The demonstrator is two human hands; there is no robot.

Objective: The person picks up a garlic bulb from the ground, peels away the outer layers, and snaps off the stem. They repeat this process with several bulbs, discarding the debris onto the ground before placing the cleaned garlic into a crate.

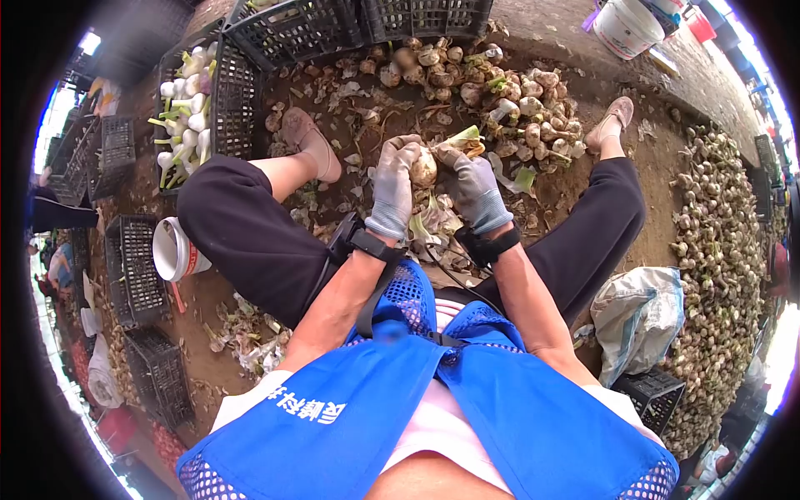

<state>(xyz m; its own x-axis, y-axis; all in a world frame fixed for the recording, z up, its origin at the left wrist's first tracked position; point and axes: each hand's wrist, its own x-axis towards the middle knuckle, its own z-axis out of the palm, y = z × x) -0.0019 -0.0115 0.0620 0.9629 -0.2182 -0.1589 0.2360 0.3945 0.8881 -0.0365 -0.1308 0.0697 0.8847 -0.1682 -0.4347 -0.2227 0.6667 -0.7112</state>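
Dirt ground (pixel 575 187), left hand (pixel 393 187), right hand (pixel 473 187) gripping bulb (pixel 423 167), white-lettered vest (pixel 500 417)

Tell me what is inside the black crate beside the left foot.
White peeled bulbs with green stalks lie piled in the black crate. Its mesh wall and the top bulbs cover the lower layers and floor. Left hand and right hand hold a dirty bulb.
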